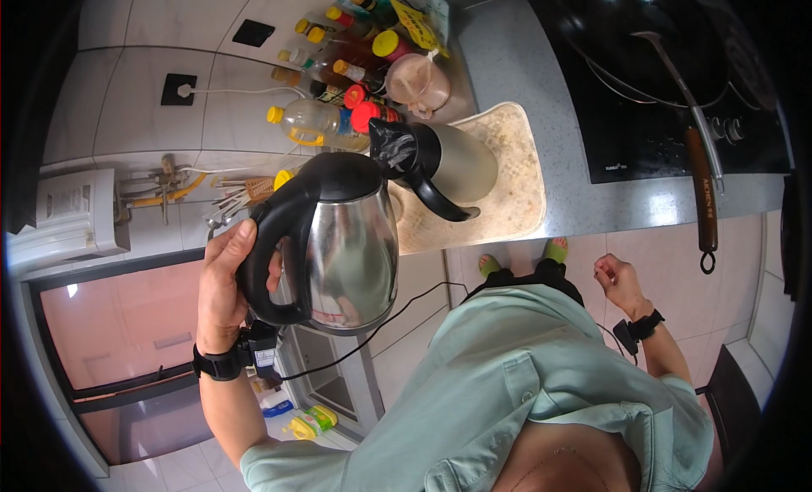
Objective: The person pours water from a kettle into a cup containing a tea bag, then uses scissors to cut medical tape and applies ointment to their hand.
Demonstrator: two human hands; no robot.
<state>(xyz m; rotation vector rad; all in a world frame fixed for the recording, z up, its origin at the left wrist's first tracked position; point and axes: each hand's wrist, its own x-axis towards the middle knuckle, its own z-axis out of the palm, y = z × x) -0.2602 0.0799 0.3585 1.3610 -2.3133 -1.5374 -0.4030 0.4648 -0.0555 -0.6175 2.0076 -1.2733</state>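
My left hand (227, 268) is wrapped round the black handle of a shiny steel electric kettle (353, 255) and holds it raised at the left of the counter. The kettle's black lid faces up, close to the black top of a pale thermos jug (467, 164). That jug stands on a speckled tray (520, 183), its curved black handle toward me. Whether anything flows between the two vessels is hidden. Away from the counter, my right hand (622, 283) hangs low at my right side, its fingers curled in with nothing visible in them.
Bottles and jars crowd the wall, among them a clear oil bottle (317, 123) and a pinkish plastic jug (419, 82). On the black cooktop (643, 145) sits a wok (592, 23), with a wooden-handled spatula (700, 179) jutting over the counter edge. A black cable (406, 304) trails from my left wrist.
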